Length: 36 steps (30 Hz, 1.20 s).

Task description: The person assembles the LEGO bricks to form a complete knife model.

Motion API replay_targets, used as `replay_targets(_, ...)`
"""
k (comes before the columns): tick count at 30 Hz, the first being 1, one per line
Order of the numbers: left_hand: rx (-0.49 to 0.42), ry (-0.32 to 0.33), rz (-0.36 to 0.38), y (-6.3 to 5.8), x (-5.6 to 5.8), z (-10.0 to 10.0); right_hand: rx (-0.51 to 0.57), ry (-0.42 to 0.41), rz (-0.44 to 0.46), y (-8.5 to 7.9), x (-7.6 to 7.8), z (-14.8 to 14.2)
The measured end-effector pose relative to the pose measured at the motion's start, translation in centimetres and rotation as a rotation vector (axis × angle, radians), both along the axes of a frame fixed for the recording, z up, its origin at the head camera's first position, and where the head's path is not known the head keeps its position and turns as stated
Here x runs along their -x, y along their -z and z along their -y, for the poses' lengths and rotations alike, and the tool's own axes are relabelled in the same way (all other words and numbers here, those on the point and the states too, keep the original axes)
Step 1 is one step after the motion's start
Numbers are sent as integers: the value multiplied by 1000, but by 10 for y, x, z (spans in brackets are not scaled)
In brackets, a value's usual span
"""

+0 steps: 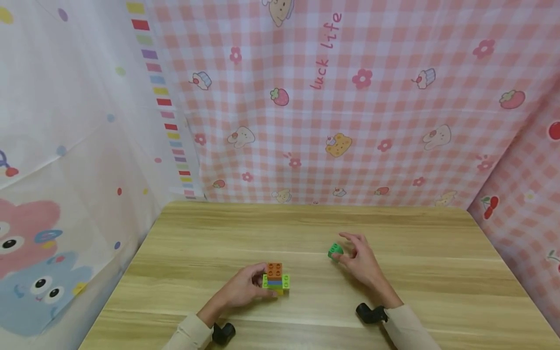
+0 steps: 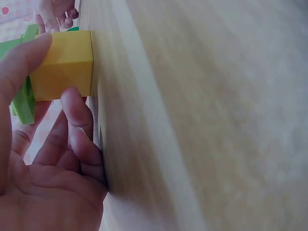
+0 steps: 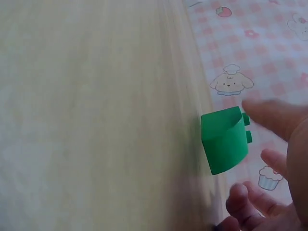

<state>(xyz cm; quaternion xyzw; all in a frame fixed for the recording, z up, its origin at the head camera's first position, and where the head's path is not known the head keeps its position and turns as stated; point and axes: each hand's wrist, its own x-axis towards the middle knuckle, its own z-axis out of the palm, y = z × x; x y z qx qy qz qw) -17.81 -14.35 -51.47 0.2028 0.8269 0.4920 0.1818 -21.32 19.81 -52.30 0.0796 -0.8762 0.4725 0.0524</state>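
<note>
My left hand [image 1: 240, 288] grips a stack of building bricks from its left side, with the thumb along the near side. On top of that stack is an orange-brown brick [image 1: 274, 270], above a blue layer and a wider lime-green brick [image 1: 286, 281]. A yellow brick [image 2: 62, 65] forms the bottom, close to the tabletop in the left wrist view. To the right, my right hand [image 1: 362, 260] hovers round a small green brick [image 1: 334, 250] with a curved side. Its fingers are spread, the thumb nearest the studs; whether the thumb touches them I cannot tell.
Both hands work over a light wooden table [image 1: 210, 233]. A pink checked cloth [image 1: 306, 121] hangs behind it, with a white printed cloth [image 1: 109, 146] at the left. Black wrist mounts [image 1: 369, 313] sit below both wrists, close to the tabletop.
</note>
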Motion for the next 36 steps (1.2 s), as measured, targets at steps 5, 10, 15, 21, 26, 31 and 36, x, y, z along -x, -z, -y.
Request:
replay_targets(5,10,3,-2,0,1,0,3,-7,19,6,2,2)
replay_targets(10,13,12,-11,1,1,1,-17,4,-3,9,0,3)
replay_targets(15,12,4,-5,2,2,1,-26,7,-33,11,-1,4)
replay_targets(21,12,-1,2,1,2,0,-37,14,-38,11,-1,3)
replay_targets(26,8,-3,5,1,1,1,-41,23,-30,11,0,5)
replay_targets(31,15,0,-3,1,1,1,-47,19,-22,9,0,6)
replay_targets(36,17,1,-9,2,1,1,-52,6,-13,6,-1,6)
